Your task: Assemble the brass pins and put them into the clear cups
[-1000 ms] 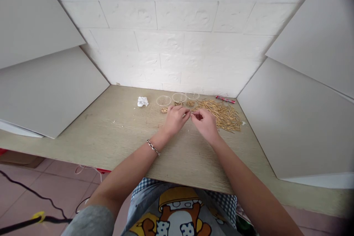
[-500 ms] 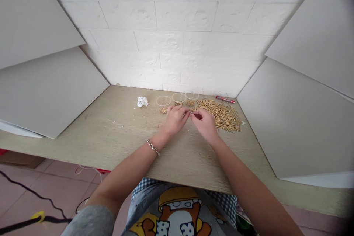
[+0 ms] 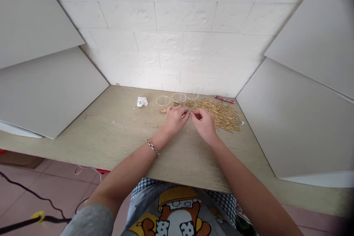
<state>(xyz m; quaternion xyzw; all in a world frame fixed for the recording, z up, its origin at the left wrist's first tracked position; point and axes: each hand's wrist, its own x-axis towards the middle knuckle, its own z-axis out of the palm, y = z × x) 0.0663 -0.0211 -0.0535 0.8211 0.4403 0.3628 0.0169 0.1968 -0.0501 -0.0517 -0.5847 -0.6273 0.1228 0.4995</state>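
Fingertip to fingertip, my left hand (image 3: 176, 118) and my right hand (image 3: 204, 122) meet above the table. Both are pinched closed around something tiny between them, too small to make out. A heap of thin gold-coloured metal rods (image 3: 218, 114) spreads just right of and behind my right hand. Behind my left hand lie small piles of gold-coloured pieces (image 3: 163, 110), partly covered by its fingers. Another little pile of gold-coloured pieces (image 3: 189, 103) sits behind the gap between my hands.
Several clear round dishes or lids (image 3: 163, 100) stand along the wall. Crumpled white tissue (image 3: 142, 101) lies at left, a red tube (image 3: 224, 99) at back right. Grey panels (image 3: 309, 125) flank the wooden table (image 3: 91, 125) on both sides.
Both hands stay pinched together in the same place. My fingertips have shifted only very slightly; the piles and the rods lie as before.
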